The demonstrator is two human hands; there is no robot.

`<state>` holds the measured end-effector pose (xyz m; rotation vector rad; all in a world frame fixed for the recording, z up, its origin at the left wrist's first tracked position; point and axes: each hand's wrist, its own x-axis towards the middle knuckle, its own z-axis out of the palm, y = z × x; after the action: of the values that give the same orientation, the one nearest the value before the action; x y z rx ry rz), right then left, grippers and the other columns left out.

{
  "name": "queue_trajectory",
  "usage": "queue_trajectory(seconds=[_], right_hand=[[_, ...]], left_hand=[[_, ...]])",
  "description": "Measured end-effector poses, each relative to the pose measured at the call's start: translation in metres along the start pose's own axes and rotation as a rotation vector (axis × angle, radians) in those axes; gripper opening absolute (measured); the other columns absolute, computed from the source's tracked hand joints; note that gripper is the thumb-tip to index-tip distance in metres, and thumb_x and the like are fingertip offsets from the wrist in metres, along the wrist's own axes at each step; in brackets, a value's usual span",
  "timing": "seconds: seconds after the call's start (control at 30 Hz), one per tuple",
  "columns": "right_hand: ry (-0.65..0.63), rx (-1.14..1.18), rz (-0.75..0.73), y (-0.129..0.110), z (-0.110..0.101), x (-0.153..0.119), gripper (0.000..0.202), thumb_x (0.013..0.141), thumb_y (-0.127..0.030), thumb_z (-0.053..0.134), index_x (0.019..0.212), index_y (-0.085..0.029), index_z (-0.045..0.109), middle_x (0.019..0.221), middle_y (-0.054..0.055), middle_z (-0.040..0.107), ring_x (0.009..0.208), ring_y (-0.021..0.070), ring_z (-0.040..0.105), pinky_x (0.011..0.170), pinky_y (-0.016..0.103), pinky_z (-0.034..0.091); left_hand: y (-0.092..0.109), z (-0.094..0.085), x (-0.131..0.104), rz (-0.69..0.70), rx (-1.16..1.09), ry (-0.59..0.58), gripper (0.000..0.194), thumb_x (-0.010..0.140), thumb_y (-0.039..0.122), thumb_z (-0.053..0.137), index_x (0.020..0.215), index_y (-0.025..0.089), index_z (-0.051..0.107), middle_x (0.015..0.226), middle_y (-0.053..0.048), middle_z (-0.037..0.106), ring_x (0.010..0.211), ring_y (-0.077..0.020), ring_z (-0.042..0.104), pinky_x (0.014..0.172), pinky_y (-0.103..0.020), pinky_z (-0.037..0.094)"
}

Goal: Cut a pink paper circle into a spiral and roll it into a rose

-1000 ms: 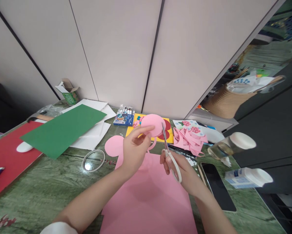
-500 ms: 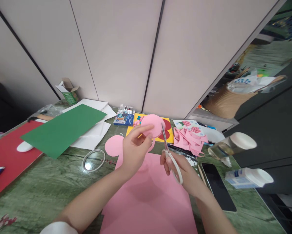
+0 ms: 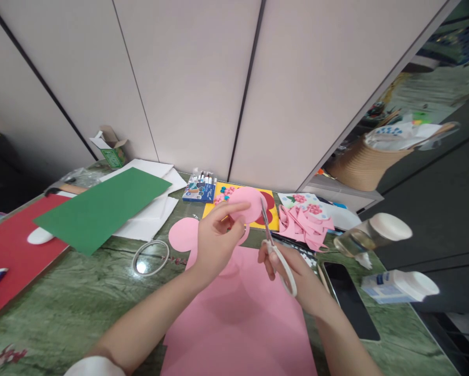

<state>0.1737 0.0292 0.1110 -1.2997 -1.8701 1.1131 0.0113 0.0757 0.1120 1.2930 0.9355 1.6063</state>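
1. Pinches pink disc [image 3: 249, 195] in left hand [image 3: 218, 241], with index finger along its near-left face and thumb low; held up off the table, beyond large pink sheet [image 3: 238, 324].
2. Grips white-handled scissors [image 3: 271, 245] in right hand [image 3: 300, 270], with blades pointing far and overlapping disc's right edge. Cannot tell whether biting into it.
3. Judging by looks: very light, thin like card, stiff enough to stay flat, dry and not slippery, but easy to crease or nick.
4. Best taken by a soft pinch at left or near-left rim, well clear of blades; avoid squeezing hard or bending.
5. To left: second pink disc [image 3: 183, 234], pale ring [image 3: 133, 265]. To right: pink scraps [image 3: 305, 225], phone [image 3: 350, 297]. Far, behind disc: yellow sheet [image 3: 208, 210].
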Motion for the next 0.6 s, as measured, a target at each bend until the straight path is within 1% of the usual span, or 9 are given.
queue_trajectory(seconds=[0.1,0.2,0.4,0.6], right_hand=[[0.001,-0.018,0.0,0.0001,0.0005,-0.0003,0.037,0.094,-0.042,0.028,0.07,-0.02,0.044,0.061,-0.002,0.044,0.062,0.0133,0.043,0.063,0.028,0.033],[-0.004,-0.025,0.005,0.0004,0.001,-0.0005,0.035,0.095,-0.042,0.028,0.073,-0.02,0.046,0.061,-0.003,0.045,0.061,0.0133,0.043,0.063,0.028,0.033],[-0.021,-0.038,0.028,-0.0012,0.0004,0.0001,0.034,0.095,-0.04,0.028,0.078,-0.02,0.05,0.061,-0.003,0.045,0.061,0.0125,0.044,0.064,0.027,0.033],[-0.019,-0.039,0.04,-0.0039,0.0002,0.0003,0.036,0.095,-0.04,0.028,0.077,-0.019,0.051,0.06,-0.002,0.046,0.062,0.0138,0.045,0.063,0.028,0.034]], left_hand=[[0.0004,-0.0003,0.0005,0.008,0.006,0.011,0.024,0.074,0.008,0.055,0.087,0.021,0.07,0.088,-0.003,0.063,0.08,-0.0127,0.058,0.064,-0.02,0.047],[0.0004,-0.0011,0.0011,0.015,0.005,0.011,0.026,0.073,0.007,0.054,0.086,0.023,0.07,0.087,-0.002,0.063,0.081,-0.0126,0.058,0.064,-0.019,0.047],[-0.0003,-0.0025,0.0015,0.035,0.016,0.02,0.022,0.076,0.011,0.055,0.085,0.022,0.071,0.084,-0.003,0.062,0.078,-0.0124,0.057,0.059,-0.018,0.046],[0.0012,-0.003,0.0019,0.06,0.025,0.044,0.02,0.077,0.014,0.055,0.084,0.022,0.071,0.084,-0.003,0.063,0.079,-0.0125,0.057,0.061,-0.019,0.046]])
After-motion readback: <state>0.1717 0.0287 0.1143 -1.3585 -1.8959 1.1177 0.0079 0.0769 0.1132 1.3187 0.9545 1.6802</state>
